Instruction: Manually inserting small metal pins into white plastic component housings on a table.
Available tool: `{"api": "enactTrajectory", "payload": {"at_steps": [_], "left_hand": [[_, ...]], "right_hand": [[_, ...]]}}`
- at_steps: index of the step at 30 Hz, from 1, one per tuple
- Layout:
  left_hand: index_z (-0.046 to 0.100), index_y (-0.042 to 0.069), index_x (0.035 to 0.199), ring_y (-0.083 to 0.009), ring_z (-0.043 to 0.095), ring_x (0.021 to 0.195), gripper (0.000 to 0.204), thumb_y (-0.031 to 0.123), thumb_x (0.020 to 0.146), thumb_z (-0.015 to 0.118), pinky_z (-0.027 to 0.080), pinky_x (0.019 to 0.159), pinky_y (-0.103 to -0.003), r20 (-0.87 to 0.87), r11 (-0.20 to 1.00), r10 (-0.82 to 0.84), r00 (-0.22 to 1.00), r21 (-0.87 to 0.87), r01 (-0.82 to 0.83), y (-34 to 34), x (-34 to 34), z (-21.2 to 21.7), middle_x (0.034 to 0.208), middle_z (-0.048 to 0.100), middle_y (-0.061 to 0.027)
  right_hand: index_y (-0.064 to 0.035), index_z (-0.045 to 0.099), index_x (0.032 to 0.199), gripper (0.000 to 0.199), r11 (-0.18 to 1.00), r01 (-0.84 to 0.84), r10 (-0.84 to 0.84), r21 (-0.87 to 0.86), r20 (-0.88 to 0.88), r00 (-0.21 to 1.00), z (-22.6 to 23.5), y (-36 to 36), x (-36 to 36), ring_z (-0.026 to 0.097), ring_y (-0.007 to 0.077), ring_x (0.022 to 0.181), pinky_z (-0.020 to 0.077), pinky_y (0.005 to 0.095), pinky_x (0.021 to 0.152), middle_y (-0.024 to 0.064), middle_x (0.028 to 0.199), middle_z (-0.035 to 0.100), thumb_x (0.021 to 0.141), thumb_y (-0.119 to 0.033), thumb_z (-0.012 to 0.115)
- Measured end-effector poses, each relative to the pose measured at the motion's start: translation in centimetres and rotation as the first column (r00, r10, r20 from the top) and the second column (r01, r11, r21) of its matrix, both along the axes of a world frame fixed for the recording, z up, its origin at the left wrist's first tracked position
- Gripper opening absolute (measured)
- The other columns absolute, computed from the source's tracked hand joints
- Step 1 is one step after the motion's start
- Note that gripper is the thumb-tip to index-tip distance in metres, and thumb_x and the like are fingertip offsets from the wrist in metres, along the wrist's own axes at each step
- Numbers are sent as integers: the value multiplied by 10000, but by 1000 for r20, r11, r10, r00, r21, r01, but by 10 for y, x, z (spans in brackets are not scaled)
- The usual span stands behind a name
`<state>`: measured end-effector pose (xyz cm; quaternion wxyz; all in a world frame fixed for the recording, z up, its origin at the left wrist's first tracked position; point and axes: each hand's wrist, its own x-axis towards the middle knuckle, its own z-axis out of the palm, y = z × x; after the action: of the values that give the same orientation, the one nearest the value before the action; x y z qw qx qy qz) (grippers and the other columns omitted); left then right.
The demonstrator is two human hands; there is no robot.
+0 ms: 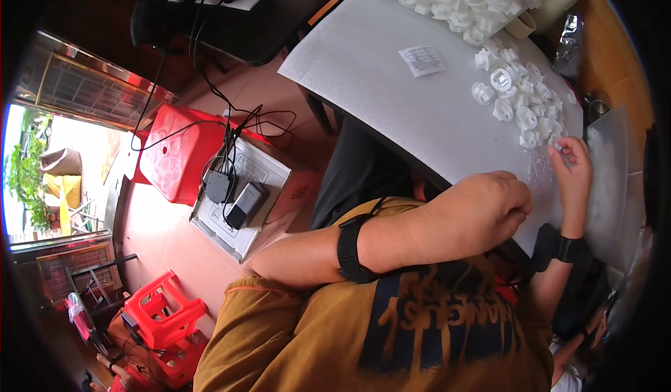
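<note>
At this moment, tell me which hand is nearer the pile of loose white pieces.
Right: the right hand is at the lower edge of the white pieces; the left hand is farther off, below and left of them in the picture.

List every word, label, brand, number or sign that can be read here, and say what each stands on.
Paper slip on the white table surface: rows of fine print, too small to read.
Brown shirt: large stylised lettering on a dark panel, not copied out here.
Pale carton: printing along its edge, not copied out here.
White plastic pieces: no text can be made out.
</note>
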<state>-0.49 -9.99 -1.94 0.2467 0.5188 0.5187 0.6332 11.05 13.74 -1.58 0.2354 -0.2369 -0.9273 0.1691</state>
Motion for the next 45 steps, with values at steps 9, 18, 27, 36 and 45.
{"api": "enactTrajectory", "payload": {"at_steps": [9, 18, 27, 36, 45], "left_hand": [[607, 2, 884, -163, 546, 705, 81, 13, 807, 586, 433, 611, -269, 59, 998, -40, 997, -55, 44, 2, -11, 7, 774, 569, -71], [579, -28, 951, -66, 441, 503, 200, 139, 848, 613, 339, 424, -177, 573, 983, -10, 820, -146, 114, 29, -10, 19, 821, 578, -72], [570, -54, 926, -62, 423, 476, 222, 147, 840, 609, 309, 381, -168, 365, 995, -64, 929, -52, 89, 59, 8, 19, 754, 521, -77], [631, -19, 928, -122, 549, 733, 142, 9, 789, 642, 420, 668, -236, 356, 992, -82, 931, -58, 110, 68, 6, 17, 832, 614, -74], [632, -7, 895, -130, 553, 702, 125, 38, 781, 656, 422, 644, -242, 274, 987, -89, 958, -105, 121, 75, 4, 18, 808, 616, -74]], "right_hand": [[-18, 569, 859, 180, 995, 79, -85, -63, -100, 991, 3, 1, 2, 498, 121, 710, 413, 235, 659, 28, 805, 563, 737, -74, 689], [9, 418, 1266, 492, 432, -335, -64, -838, -398, 915, 54, -62, 29, 555, 166, 892, 441, 286, 797, 138, 1057, 575, 822, -185, 507], [-65, 430, 1262, 458, -48, -556, -97, -830, -550, 829, 24, -63, 48, 574, 273, 960, 506, 352, 781, 244, 1188, 492, 821, -142, 528], [-69, 460, 1251, 433, -167, -544, -145, -822, -525, 838, 21, -50, 53, 564, 280, 1012, 509, 369, 781, 257, 1231, 470, 831, -156, 521], [-54, 470, 1247, 454, -175, -545, -150, -820, -525, 838, 17, -43, 54, 605, 261, 896, 518, 347, 711, 254, 1168, 520, 832, -230, 530]]}}
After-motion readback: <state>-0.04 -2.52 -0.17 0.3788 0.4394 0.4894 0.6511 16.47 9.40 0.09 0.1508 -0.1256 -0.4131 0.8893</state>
